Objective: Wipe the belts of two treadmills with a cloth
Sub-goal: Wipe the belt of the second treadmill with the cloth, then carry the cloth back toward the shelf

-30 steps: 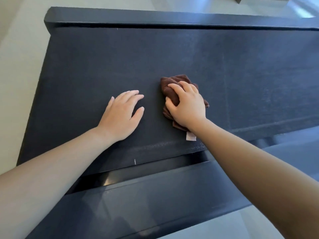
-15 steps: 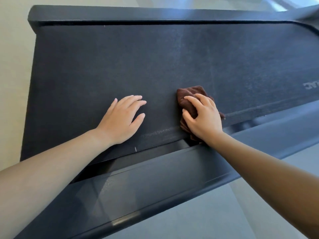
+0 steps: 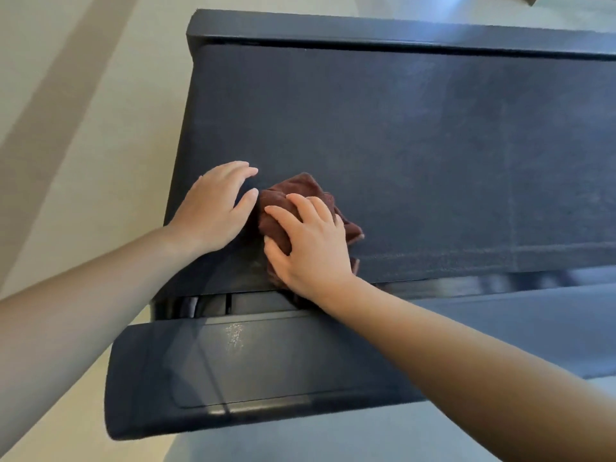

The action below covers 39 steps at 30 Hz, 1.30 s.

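Note:
A dark treadmill belt (image 3: 416, 155) fills most of the head view. A crumpled brown cloth (image 3: 293, 191) lies on the belt close to its near edge and left end. My right hand (image 3: 310, 241) presses down on the cloth, fingers curled over it, and covers its near half. My left hand (image 3: 213, 208) rests on the belt just left of the cloth, palm down with fingers apart, its thumb tip touching the cloth's edge.
The treadmill's near side rail (image 3: 266, 368) runs below the belt, with a dark gap between them. The far side rail (image 3: 366, 31) borders the belt at the top. Pale floor (image 3: 83, 111) lies to the left and beyond.
My right hand has slid the cloth left along the near edge until it meets my left hand. The view has shifted, so the belt's left end now sits near the middle.

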Each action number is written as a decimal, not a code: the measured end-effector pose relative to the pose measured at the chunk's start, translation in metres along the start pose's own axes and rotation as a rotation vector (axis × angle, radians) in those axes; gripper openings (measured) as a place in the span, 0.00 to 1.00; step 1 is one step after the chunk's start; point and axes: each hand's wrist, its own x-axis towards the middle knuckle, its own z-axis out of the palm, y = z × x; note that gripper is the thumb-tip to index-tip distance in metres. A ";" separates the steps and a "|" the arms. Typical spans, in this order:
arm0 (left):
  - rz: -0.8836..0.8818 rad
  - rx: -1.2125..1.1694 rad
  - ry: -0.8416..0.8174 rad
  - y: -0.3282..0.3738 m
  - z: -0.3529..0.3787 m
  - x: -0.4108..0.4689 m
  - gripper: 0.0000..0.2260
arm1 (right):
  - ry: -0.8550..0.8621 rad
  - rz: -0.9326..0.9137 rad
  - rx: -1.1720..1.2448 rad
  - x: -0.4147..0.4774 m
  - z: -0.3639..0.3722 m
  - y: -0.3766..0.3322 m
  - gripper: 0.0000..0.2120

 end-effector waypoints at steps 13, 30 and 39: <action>-0.198 0.033 -0.003 -0.011 -0.025 -0.064 0.18 | -0.205 -0.109 -0.099 0.024 -0.003 0.009 0.34; -0.197 0.105 -0.050 -0.052 -0.049 -0.179 0.20 | -0.143 -0.186 -0.029 0.022 0.009 -0.042 0.20; -0.338 0.341 -0.026 -0.140 -0.144 -0.282 0.22 | -0.265 -0.232 0.116 0.008 0.064 -0.198 0.16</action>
